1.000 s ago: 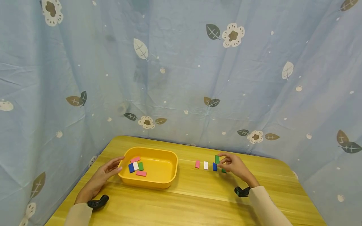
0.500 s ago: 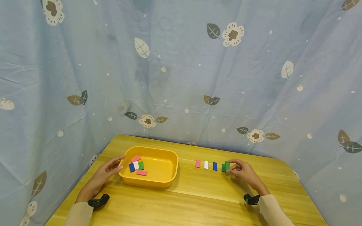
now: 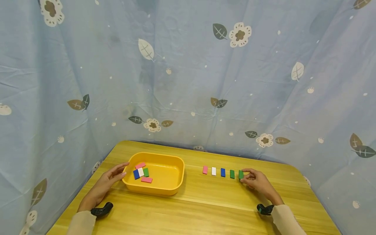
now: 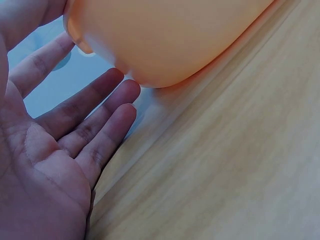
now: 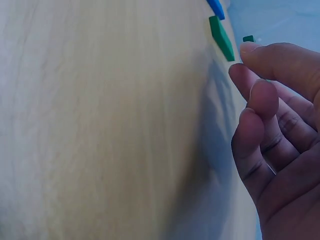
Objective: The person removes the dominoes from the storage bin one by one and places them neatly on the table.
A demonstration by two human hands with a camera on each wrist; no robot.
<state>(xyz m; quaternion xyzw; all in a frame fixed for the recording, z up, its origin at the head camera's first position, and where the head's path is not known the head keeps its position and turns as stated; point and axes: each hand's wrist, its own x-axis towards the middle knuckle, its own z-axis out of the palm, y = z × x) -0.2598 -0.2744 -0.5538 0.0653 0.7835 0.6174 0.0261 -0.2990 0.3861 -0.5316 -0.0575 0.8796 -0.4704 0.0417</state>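
Note:
At the right end of a spaced row on the table, my right hand (image 3: 259,184) pinches a green domino (image 3: 241,174) between thumb and fingertips. In the right wrist view, only a small corner of that green domino (image 5: 248,38) shows past the thumb. To its left in the row lie another green domino (image 3: 232,174), a blue domino (image 3: 223,172), a white domino (image 3: 213,171) and a pink domino (image 3: 205,170). My left hand (image 3: 102,185) has its fingers loosely extended against the left side of a yellow tub (image 3: 160,189).
Inside the tub, at its left, lie two pink dominoes (image 3: 146,180), a blue domino (image 3: 136,174), a white domino (image 3: 141,172) and a green domino (image 3: 146,172). A patterned blue curtain (image 3: 188,81) hangs behind the wooden table (image 3: 176,215).
My right hand has carried the green domino rightward and lowered it from above the blue one, past the other green one, to the row's right end. The left hand has stayed at the tub.

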